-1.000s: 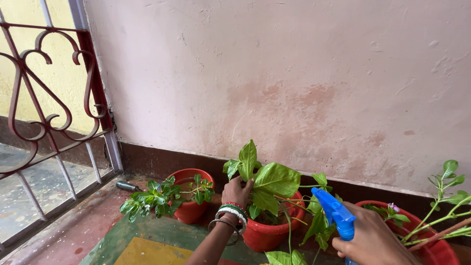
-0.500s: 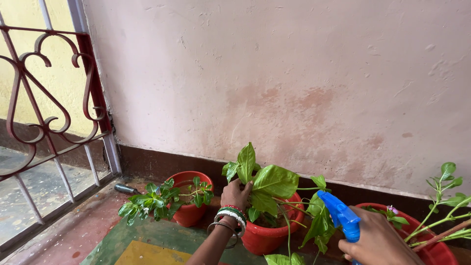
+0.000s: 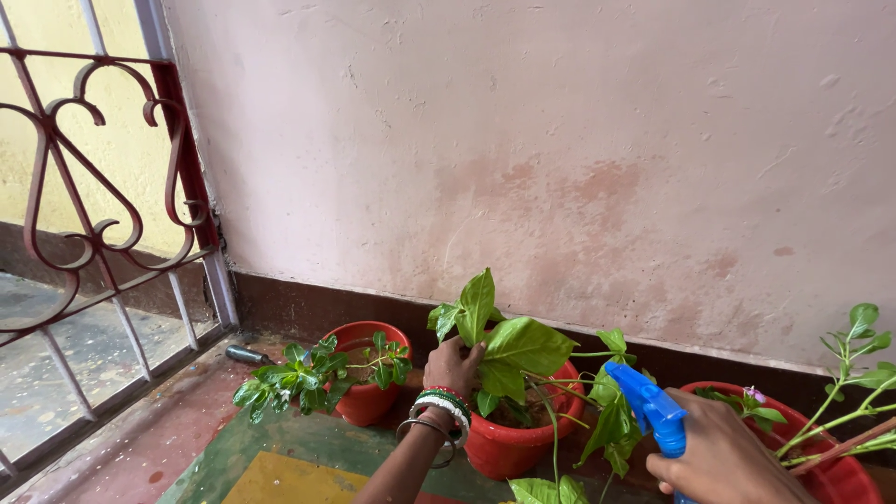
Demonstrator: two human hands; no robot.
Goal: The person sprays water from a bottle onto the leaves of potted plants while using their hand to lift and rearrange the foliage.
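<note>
red pots (image 3: 511,439) on floor (image 3: 159,439) by pink wall (image 3: 560,140)

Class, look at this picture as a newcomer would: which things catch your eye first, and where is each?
Bottom right, the right hand grips a bright blue plastic spray bottle. At centre, the left hand with bangles touches the large-leaved green plant in a round red pot. At the left edge stands a dark red wrought-iron scroll grille.

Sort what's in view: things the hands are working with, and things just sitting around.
In hand:
left hand holding leaves of the middle potted plant
right hand gripping the blue spray bottle

Lying about:
small left pot
right pot
dark object on the floor
window grille
</note>
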